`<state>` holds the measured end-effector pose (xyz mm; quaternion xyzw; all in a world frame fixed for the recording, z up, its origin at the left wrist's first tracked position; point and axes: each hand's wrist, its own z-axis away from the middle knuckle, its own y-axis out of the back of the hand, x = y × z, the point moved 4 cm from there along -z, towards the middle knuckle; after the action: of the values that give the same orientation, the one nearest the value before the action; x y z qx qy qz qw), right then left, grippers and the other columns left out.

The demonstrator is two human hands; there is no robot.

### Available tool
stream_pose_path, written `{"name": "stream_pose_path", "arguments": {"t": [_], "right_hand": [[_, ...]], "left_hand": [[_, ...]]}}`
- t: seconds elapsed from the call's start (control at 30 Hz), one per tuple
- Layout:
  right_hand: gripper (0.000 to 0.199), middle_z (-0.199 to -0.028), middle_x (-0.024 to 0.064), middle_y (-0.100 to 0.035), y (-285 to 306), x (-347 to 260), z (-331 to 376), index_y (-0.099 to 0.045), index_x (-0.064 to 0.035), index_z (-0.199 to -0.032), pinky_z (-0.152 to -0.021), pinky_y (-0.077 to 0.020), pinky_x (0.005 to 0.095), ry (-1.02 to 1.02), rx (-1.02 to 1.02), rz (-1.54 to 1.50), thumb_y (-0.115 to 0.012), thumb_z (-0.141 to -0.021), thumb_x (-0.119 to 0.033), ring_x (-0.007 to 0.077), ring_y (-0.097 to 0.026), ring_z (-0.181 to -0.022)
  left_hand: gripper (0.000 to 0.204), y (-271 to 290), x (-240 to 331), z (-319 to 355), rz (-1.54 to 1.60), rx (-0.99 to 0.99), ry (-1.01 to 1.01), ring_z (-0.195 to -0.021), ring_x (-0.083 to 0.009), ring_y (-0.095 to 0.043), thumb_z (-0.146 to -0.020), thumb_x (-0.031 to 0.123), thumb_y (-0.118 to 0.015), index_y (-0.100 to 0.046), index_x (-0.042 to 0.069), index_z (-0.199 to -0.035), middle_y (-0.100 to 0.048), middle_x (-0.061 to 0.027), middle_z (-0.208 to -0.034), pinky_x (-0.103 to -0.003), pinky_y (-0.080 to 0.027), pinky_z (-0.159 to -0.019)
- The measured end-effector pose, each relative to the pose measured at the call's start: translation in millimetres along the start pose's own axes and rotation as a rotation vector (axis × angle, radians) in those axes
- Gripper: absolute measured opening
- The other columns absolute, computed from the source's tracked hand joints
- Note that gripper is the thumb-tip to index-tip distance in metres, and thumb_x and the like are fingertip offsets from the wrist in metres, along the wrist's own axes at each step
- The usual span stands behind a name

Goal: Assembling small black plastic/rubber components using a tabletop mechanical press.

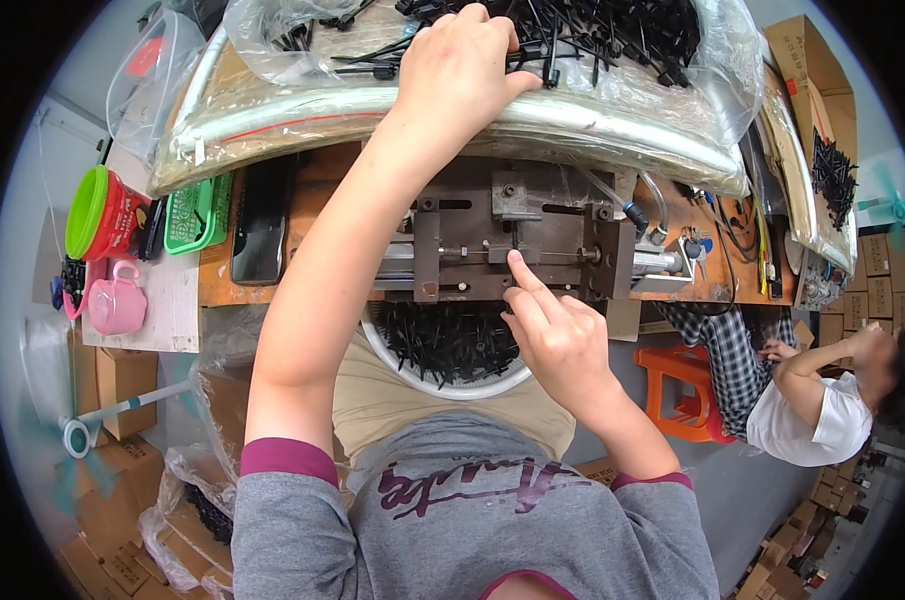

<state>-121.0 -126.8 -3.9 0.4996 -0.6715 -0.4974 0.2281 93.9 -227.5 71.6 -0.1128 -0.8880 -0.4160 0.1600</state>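
My left hand (460, 68) reaches over the rim of a raised tray (302, 112) lined with clear plastic. Its thumb stands apart from its bent fingers, beside loose black plastic pieces (622, 35) with thin stems and thicker heads. Its fingertips are partly hidden. My right hand (562, 335) is at a dark metal fixture (427, 250) in front of me, with its index finger stretched out and the other fingers bent. That fingertip touches the small central block (497, 256), at the lower end of a thin black piece (514, 236).
A round white-rimmed basin (397, 370) of black pieces sits below the fixture. At left are a phone (262, 235), a green basket (197, 215), a red tub (112, 220) and a pink cup (118, 302). Hoses (657, 205) and keys (697, 248) lie right; another person (812, 410) sits beyond.
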Motion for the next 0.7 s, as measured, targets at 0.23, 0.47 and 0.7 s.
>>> {"name": "stream_pose_path", "arguments": {"t": [0.23, 0.47, 0.7], "right_hand": [[0.025, -0.107, 0.0114, -0.073, 44, 28, -40, -0.066, -0.0057, -0.097, -0.060, -0.0542, 0.0333, -0.122, 0.068, -0.318, -0.081, -0.079, -0.016, 0.0214, -0.067, -0.063], [0.013, -0.093, 0.0065, -0.072, 70, 79, -155, -0.070, -0.0054, -0.097, -0.068, -0.0533, 0.0306, 0.303, 0.439, 0.296, -0.074, -0.088, -0.013, 0.0143, -0.066, -0.068], [0.035, -0.109, 0.0092, -0.059, 24, 104, -221, -0.065, -0.0026, -0.107, -0.084, -0.0550, 0.0430, 0.233, -0.118, 0.419, -0.062, -0.074, 0.009, 0.0313, -0.064, -0.105]], "left_hand": [[0.013, 31, -1, 12, -0.035, 0.180, -0.253, -0.086, -0.0270, -0.066, -0.083, 0.011, -0.077, -0.074, 0.003, -0.092, -0.067, -0.0117, -0.089, -0.038, -0.055, -0.077], [0.036, 77, 32, 70, 0.115, 0.177, -0.168, -0.104, -0.0250, -0.069, -0.079, -0.002, -0.072, -0.074, 0.010, -0.113, -0.071, -0.0078, -0.120, -0.038, -0.055, -0.095], [0.041, 61, 63, 157, 0.333, -0.179, -0.148, -0.114, -0.0312, -0.065, -0.074, 0.002, -0.080, -0.071, 0.001, -0.115, -0.058, -0.0193, -0.140, -0.042, -0.054, -0.098]]}}
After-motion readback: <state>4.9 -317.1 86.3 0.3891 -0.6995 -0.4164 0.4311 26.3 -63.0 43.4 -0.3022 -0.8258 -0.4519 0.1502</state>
